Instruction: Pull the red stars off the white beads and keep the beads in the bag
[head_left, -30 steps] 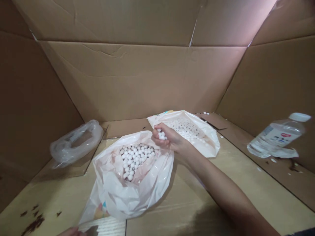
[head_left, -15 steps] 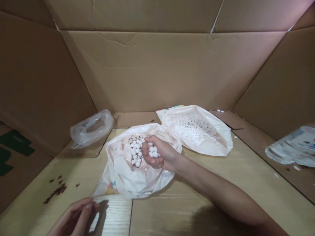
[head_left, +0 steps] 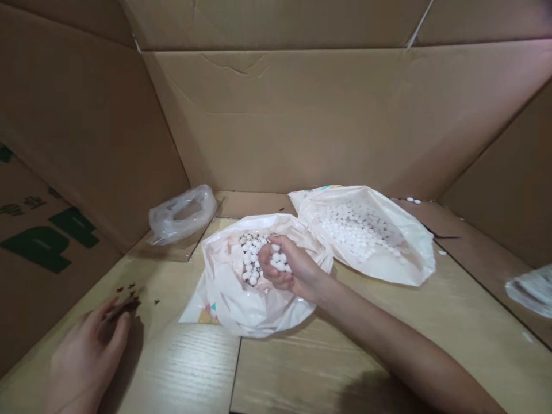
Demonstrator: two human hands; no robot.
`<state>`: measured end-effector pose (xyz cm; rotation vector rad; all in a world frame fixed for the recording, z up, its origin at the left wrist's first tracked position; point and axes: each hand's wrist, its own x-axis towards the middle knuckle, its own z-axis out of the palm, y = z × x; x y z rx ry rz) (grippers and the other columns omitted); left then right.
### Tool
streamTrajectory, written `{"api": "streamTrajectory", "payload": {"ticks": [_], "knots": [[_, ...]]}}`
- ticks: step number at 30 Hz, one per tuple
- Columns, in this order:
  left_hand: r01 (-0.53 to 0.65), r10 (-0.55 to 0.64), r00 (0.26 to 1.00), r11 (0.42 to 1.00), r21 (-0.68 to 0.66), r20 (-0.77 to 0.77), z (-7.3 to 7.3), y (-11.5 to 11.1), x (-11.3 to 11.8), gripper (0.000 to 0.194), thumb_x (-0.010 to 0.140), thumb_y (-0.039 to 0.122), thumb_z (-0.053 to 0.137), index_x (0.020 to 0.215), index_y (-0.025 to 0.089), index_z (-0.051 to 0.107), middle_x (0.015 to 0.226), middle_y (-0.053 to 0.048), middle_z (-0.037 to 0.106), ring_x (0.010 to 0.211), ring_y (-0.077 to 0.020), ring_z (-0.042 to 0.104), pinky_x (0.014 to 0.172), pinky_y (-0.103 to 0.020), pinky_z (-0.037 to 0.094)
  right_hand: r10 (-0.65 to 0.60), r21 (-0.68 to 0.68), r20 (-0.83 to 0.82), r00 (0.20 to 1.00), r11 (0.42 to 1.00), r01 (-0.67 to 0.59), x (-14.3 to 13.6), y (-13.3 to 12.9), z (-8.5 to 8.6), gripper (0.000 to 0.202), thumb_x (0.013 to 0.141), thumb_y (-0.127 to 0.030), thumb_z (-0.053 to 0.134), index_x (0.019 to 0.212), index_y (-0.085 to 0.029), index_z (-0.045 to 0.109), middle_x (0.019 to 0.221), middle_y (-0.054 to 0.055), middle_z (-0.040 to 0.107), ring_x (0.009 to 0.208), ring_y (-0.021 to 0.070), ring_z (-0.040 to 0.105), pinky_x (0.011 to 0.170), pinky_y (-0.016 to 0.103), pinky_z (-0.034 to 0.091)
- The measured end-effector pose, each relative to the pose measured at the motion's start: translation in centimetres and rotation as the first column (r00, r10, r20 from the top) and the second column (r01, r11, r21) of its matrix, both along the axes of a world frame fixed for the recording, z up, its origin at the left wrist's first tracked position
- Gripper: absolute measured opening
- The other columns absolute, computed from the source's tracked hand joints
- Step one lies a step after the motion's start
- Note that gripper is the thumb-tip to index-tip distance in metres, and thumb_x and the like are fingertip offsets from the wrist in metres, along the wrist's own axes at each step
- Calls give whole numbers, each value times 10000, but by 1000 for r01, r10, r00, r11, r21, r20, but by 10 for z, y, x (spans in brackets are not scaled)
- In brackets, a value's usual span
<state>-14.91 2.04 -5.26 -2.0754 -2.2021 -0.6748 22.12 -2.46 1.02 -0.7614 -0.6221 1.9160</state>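
**Inspector:** Cardboard walls [head_left: 276, 121] enclose a pale wooden floor [head_left: 190, 374]. Report from the left.

**Assistant:** Left hand [head_left: 86, 356] lies flat, palm down, fingers spread, holding nothing; its fingertips reach dark crumbs [head_left: 129, 294]. Behind them, a crumpled clear bag [head_left: 183, 213] sits by the left wall.

**Inspector:** Centre?

**Assistant:** Near white bag [head_left: 254, 302] lies with its mouth gaping up and away from the person, long axis running near to far. White pellets [head_left: 249, 261] fill it. Right hand [head_left: 287, 273] is cupped over the mouth, fingers curled loosely round a clump of pellets, palm facing left.

**Inspector:** Right side?

**Assistant:** Second white bag [head_left: 397, 267] touches the first, mouth open, also holding pellets. A few loose ones [head_left: 414, 200] lie by the back wall. Plastic bottle [head_left: 532, 290] is cut off by the right edge. Nothing blocks the reach between the two bags.

**Inspector:** Changes?

**Assistant:** Half a second ago the left hand was at the near bag's corner; it now sits further left by the crumbs. Right hand remains over the near bag. View has swung left, exposing green lettering [head_left: 47, 244].
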Motion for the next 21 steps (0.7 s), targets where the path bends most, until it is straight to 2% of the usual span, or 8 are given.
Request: {"api": "streamTrajectory", "payload": {"ticks": [2,5,11,17,21], "knots": [[5,-6,999,999,-32,-35,11,4,6,611,783,538,379,1097,85,642,1170,-209,629,1104,-388,592,938,-510,478,-6,-13,0,1000,1000,6,0,0,-2,331,888,-394,425,690,-140,498,492,-37,413,360,19,187,345,125,109],[96,-94,995,993,-62,42,18,5,13,533,735,478,419,966,85,696,1084,-206,660,1026,-359,623,941,-476,476,-2,-34,6,1000,999,2,-1,-2,-4,334,846,-453,512,712,-148,488,496,-49,414,368,14,184,350,126,77],[95,-89,988,995,-42,128,15,4,11,431,725,426,449,894,150,734,1001,-137,701,915,-268,652,845,-325,493,-9,-83,57,998,996,13,-3,-5,-6,396,703,-491,687,707,-149,487,487,-53,430,365,6,194,357,137,69],[93,-87,970,995,-18,228,19,1,10,324,696,429,516,748,184,720,900,-121,715,837,-271,648,763,-330,471,21,-111,77,997,994,-12,-5,-7,-9,412,721,-509,683,694,-144,492,498,-47,429,362,2,204,355,133,77],[85,-77,944,996,-10,320,21,-1,11,312,679,460,573,730,186,714,882,-113,720,835,-270,645,764,-327,466,15,-131,75,997,991,-5,-6,-7,-11,441,668,-511,737,696,-146,491,497,-52,429,362,-1,215,353,132,75]]}}
